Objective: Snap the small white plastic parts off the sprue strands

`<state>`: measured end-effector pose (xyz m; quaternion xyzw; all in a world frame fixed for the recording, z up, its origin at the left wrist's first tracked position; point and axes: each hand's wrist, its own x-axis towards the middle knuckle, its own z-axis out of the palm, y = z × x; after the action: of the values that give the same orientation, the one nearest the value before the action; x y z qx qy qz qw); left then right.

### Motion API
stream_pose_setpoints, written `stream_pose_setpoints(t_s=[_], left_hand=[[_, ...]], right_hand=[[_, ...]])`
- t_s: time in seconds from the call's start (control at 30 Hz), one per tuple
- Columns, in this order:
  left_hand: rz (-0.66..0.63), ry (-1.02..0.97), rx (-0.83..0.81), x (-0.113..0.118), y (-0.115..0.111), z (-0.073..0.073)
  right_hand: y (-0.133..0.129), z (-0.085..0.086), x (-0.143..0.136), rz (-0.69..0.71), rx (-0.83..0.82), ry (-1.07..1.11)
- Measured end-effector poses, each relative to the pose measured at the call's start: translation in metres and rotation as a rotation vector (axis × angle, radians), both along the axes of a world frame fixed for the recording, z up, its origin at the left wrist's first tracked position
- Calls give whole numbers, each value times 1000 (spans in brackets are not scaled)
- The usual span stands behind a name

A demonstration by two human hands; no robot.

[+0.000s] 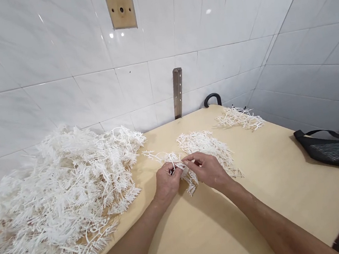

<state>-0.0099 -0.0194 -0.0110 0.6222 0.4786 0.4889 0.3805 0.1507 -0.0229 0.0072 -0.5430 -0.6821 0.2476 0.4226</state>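
My left hand [167,181] is closed around a white branching plastic sprig [161,156], whose thin stem and forked tips stick out to the upper left. Fingers of my right hand [206,169] pinch at the same sprig, close beside the left fingertips. Some white forked tips hang below, between the two hands. Just behind my right hand lies a small heap of short white sprigs [203,143]. To the left rises a large pile of white branching sprigs [62,192]. My fingers partly hide what they grip.
A small bunch of bare white stems [240,118] lies at the tan table's [291,185] far right corner. Near it are a black curved handle [212,95] and a metal strip [178,93] against the tiled wall. A black mesh bag [333,150] rests at the right edge.
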Motion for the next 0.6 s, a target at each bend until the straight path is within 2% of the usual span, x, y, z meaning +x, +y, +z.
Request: stream_pose_setpoints(t_s=[0.4, 0.5, 0.6], left_hand=[[69, 46, -45, 1, -1, 0], [86, 74, -23, 1, -1, 0], [107, 88, 7, 1, 0, -2]], right_hand=[[-3, -5, -4, 12, 196, -235], [-4, -7, -7, -17, 161, -270], [-5, -5, -11, -62, 48, -240]])
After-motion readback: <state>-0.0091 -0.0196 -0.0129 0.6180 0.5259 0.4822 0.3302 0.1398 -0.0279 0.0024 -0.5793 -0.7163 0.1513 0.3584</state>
